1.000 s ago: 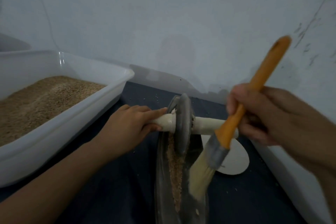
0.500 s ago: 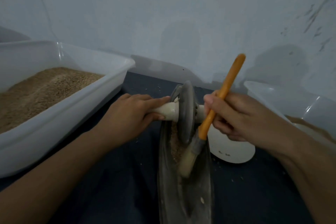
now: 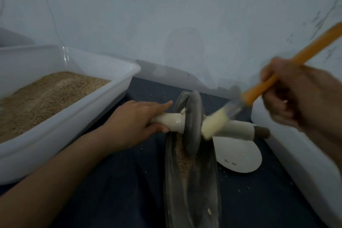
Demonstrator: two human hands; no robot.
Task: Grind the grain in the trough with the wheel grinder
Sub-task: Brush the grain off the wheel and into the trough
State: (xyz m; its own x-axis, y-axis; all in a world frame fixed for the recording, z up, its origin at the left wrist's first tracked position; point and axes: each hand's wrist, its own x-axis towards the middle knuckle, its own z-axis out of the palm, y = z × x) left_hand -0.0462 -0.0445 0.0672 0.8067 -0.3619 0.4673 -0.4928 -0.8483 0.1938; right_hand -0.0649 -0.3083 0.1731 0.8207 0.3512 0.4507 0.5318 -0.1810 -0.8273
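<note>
Pale wall (image 3: 166, 15) fills the background beyond both hands, scuffed at the far right. Dark mat (image 3: 114, 181) covers the working surface, scattered with stray flecks of grain. Large white tub (image 3: 77, 122) sits well outboard of the left hand (image 3: 137, 126), heaped with tan grain (image 3: 46, 96); its near rim runs just beside the left forearm. A second white tub (image 3: 299, 163) lies below and outboard of the right hand (image 3: 299, 98), only its rim and wall in view. Long dark trough (image 3: 194, 190) stretches from under the left fingertips toward the camera, a strip of ground grain (image 3: 182, 157) lying along its channel directly under the wheel. Wheel grinder (image 3: 193, 124) stands upright on edge in the trough, just inboard of the left fingers; its pale axle handle (image 3: 170, 121) runs out to either side. Left fingers are curled round the left handle end, index finger laid straight toward the wheel, thumb underneath. Right handle end is free, partly hidden behind the brush bristles. Right hand grips the orange shaft of a brush (image 3: 257, 92), fingers wrapped closed on it, motion-blurred; shaft end runs out of frame at the upper right. Cream bristles (image 3: 214, 122) point down-left, away from the right fingers, reaching the wheel's right face and crossing in front of the axle. White round plate (image 3: 240, 155) lies flat on the mat below the right handle end, beside the trough, a few specks on it.
</note>
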